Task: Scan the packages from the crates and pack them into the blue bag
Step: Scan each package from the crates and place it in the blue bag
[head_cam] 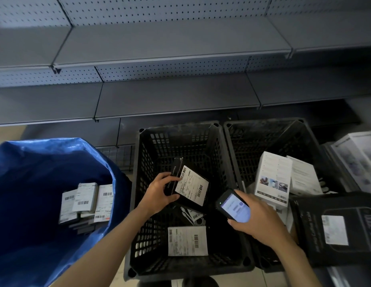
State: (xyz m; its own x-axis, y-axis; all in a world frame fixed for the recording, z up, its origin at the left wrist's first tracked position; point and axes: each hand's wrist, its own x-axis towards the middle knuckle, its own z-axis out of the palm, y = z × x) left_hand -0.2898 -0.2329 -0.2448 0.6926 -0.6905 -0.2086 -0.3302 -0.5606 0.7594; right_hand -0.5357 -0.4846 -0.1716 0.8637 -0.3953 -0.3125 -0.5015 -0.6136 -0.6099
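Shelving (172, 42) of grey pegboard spread across the whole back, lower tier jutted out over the far rims of two black crates. Tan floor (6, 133) glimpsed only at the left edge. Blue bag (25, 183) stood wide-mouthed at lower left, just beside the middle crate (178, 126), labelled packages (85, 201) heaped at its bottom with room left above them. Right crate (263, 129) set right against the middle one, part-filled with white boxes (272, 179); large black box (333, 228) laid over its near right corner, hiding that corner. More white cartons (358, 154) cut off by the right edge.

Gripped with the left hand (159, 193), fingers curled round one edge: a black package (192, 187), label up, tilted, held above the middle crate's floor. Clasped in the right hand (257, 220): a handheld scanner (234, 208), screen lit, just beside that package. Another labelled package (187, 241) left flat on the crate bottom below, next to something white, too dark to name. Label print too small to read.
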